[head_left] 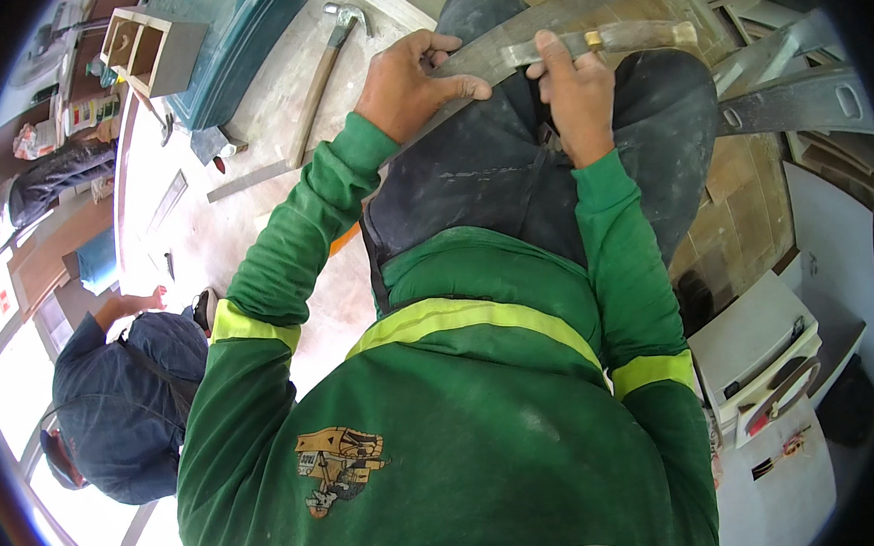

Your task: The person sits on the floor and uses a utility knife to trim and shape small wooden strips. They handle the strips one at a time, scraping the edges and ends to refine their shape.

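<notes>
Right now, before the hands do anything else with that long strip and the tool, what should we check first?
1. Left hand steadying the long grey strip: ok, fingers lie on it where it crosses the knee.
2. Right hand gripping the wooden-handled tool: ok, fingers are wrapped round it.
3. Tool's working end clear of the left fingers: cannot tell, that end is hidden between the hands.
4. Strip supported: ok, it rests across the dark trousers.
5. Hammer out of the way: ok, it lies on the floor to the left, untouched.
6. Other person at a distance: ok, crouched off to the lower left.
</notes>
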Demonstrator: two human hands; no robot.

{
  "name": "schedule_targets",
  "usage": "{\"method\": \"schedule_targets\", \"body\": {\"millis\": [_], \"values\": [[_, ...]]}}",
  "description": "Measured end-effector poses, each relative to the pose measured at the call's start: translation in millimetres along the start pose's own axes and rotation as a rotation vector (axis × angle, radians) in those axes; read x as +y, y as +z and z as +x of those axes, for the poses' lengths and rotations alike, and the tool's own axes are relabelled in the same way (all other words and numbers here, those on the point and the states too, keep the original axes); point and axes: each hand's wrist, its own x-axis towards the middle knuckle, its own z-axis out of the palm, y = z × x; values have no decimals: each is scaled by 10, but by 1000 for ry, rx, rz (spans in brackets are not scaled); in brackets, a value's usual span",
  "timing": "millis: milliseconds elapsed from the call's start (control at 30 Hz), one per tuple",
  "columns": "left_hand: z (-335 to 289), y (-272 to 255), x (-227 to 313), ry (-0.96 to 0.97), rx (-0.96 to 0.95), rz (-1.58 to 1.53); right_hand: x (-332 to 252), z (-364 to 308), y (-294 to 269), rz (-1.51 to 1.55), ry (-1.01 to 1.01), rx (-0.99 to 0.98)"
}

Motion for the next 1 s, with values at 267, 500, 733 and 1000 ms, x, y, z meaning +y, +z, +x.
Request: {"method": "schedule_targets", "body": {"millis": [267,500,733,1000], "values": [[3,-13,26,-12,-10,25,5,28,-12,13,15,-3],[39,16,0,-12,2,-20,-15,56,13,11,-5,6],[-20,10,-47,3,13,22,100,133,104,53,26,23],[1,31,9,-6,13,24,-34,139,63,-7,22,47]]}}
